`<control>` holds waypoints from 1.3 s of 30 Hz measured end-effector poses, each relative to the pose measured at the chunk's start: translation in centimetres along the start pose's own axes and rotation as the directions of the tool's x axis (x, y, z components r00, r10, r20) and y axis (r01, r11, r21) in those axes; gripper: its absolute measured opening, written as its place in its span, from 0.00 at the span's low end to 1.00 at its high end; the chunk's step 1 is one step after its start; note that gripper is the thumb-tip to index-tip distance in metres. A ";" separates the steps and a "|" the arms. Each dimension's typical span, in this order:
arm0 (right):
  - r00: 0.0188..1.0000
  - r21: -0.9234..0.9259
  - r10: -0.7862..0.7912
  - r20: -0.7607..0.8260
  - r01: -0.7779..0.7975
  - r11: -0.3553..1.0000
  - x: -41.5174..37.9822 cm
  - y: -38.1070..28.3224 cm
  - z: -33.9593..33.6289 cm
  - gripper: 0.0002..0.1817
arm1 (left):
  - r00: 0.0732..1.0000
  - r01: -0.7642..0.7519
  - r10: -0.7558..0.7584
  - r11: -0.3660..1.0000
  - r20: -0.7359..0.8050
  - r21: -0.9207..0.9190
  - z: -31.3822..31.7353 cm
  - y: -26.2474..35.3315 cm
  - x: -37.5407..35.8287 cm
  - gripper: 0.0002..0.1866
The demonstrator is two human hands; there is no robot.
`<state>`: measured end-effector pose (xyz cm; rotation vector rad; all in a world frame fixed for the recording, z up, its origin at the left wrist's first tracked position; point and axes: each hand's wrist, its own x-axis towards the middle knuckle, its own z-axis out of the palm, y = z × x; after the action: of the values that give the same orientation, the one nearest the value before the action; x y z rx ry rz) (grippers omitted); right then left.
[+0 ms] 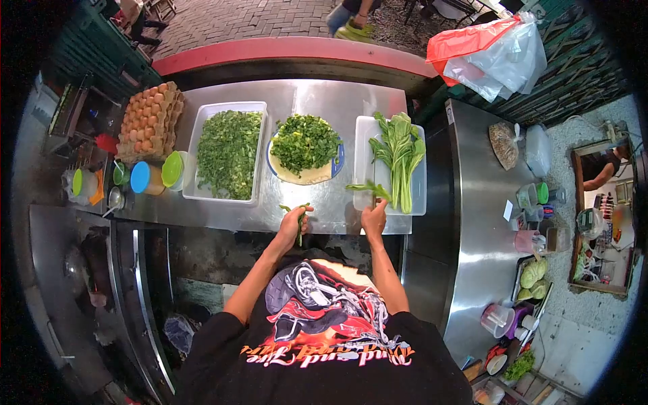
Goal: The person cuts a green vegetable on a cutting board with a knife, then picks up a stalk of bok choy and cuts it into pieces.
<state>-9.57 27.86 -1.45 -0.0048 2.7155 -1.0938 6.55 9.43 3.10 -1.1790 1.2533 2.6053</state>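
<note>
My left hand (291,225) is closed around a thin bunch of green stalks (301,233), just in front of the cutting board. My right hand (373,219) is at the near left corner of a white tray (363,145), its fingers closed on a leafy green stalk (366,187) that points left. In that tray lie long leafy greens (401,158) with pale stems. Between the hands and farther back, a heap of chopped greens (305,143) covers most of a round cutting board (307,177) with a blue edge.
To the left, a white tub (192,172) holds more chopped greens, beside egg cartons (150,118) and lidded containers (142,177). Plastic bags (489,57) hang at the back right. A side counter (482,202) carries jars and vegetables. Someone's arm (362,13) shows beyond the red ledge (290,50).
</note>
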 end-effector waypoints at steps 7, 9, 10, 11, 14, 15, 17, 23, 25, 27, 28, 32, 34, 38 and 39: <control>0.953 0.630 0.095 0.287 -0.263 0.730 5.2 1.2 -2.7 0.20 | 0.999 0.054 -0.054 0.996 -0.006 0.073 0.6 0.0 1.1 0.16; 0.883 0.771 0.091 0.461 -0.449 0.451 4.9 -0.4 -4.0 0.24 | 0.996 0.087 -0.087 0.996 0.012 0.024 0.0 -0.5 1.5 0.16; 0.881 0.769 0.090 0.465 -0.452 0.452 4.6 -0.8 -4.4 0.24 | 1.000 0.022 -0.021 0.993 -0.007 0.115 -0.2 -0.7 1.9 0.17; 0.882 0.806 0.046 0.469 -0.448 0.387 4.2 -1.1 -4.8 0.24 | 0.999 -0.041 0.046 0.978 -0.019 0.205 -0.5 -0.9 2.2 0.17; 0.883 0.847 -0.028 0.469 -0.440 0.299 3.2 -1.3 -5.4 0.22 | 0.992 -0.107 0.119 0.964 -0.033 0.244 -0.5 -0.4 2.5 0.17; 0.872 0.856 -0.051 0.488 -0.466 0.225 2.9 -1.2 -5.4 0.22 | 0.992 -0.106 0.117 0.965 -0.034 0.241 -0.2 0.0 2.5 0.17; 0.859 0.857 -0.076 0.506 -0.492 0.152 2.8 -1.2 -5.4 0.21 | 0.992 -0.076 0.092 0.979 -0.080 0.188 0.4 0.7 2.4 0.15; 0.924 0.849 0.071 0.376 -0.374 0.374 1.0 -3.9 -4.0 0.17 | 0.958 -0.216 0.274 0.884 -0.085 0.415 -2.6 0.3 5.6 0.13; 0.905 0.765 0.035 0.423 -0.378 0.522 0.2 -3.4 -2.9 0.16 | 0.946 -0.257 0.317 0.860 -0.067 0.440 -3.7 1.1 6.7 0.14; 0.895 0.564 0.000 0.447 -0.282 0.776 -1.0 -3.0 -1.4 0.14 | 0.941 -0.245 0.329 0.826 -0.080 0.508 -4.3 2.6 7.2 0.16; 0.906 0.446 -0.016 0.423 -0.193 0.874 -1.9 -2.7 -0.3 0.13 | 0.940 -0.252 0.332 0.828 -0.075 0.501 -5.1 2.6 7.9 0.16; 0.900 0.061 -0.235 0.368 0.229 0.972 -5.6 -4.2 2.0 0.16 | 0.836 -0.225 0.528 0.577 -0.150 0.785 -7.7 2.2 9.9 0.16; 0.875 -0.012 -0.206 0.438 0.235 0.972 -6.7 -6.0 2.6 0.15 | 0.799 -0.189 0.555 0.594 -0.229 0.782 -8.3 1.9 10.4 0.14; 0.811 -0.129 -0.265 0.521 0.381 0.915 -7.6 -6.7 4.0 0.15 | 0.786 -0.192 0.582 0.552 -0.210 0.811 -8.9 2.4 10.7 0.12; 0.800 -0.130 -0.286 0.528 0.409 0.903 -7.7 -7.4 4.1 0.14 | 0.765 -0.231 0.620 0.519 -0.176 0.823 -9.4 2.2 11.2 0.10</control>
<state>-1.78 20.35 2.27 -0.7552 2.3850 -0.6981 3.71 -1.58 -6.27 -1.3955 2.7106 1.5443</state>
